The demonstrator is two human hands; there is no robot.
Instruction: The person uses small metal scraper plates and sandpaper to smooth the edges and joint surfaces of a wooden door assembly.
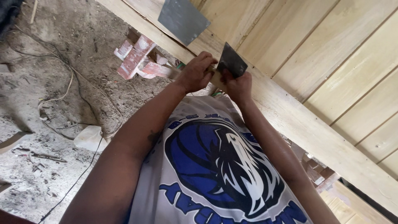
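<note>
Both my hands meet at the near edge of a pale wooden panel point(290, 120). My left hand point(196, 73) and my right hand point(237, 85) together grip a putty knife with a wooden handle. Its dark metal blade point(232, 62) rests against the panel's thick front rail. A second, wider grey metal scraper blade point(182, 18) lies flat on the planks just above my hands, untouched. My forearms reach up from a white shirt with a blue print point(215, 166).
The panel has several grooved planks point(331, 54) running diagonally to the upper right. A red-painted wooden piece point(134, 58) lies on the dirt floor beyond the panel. Thin cables point(70, 83) and a whitish lump point(89, 137) lie on the dusty ground at left.
</note>
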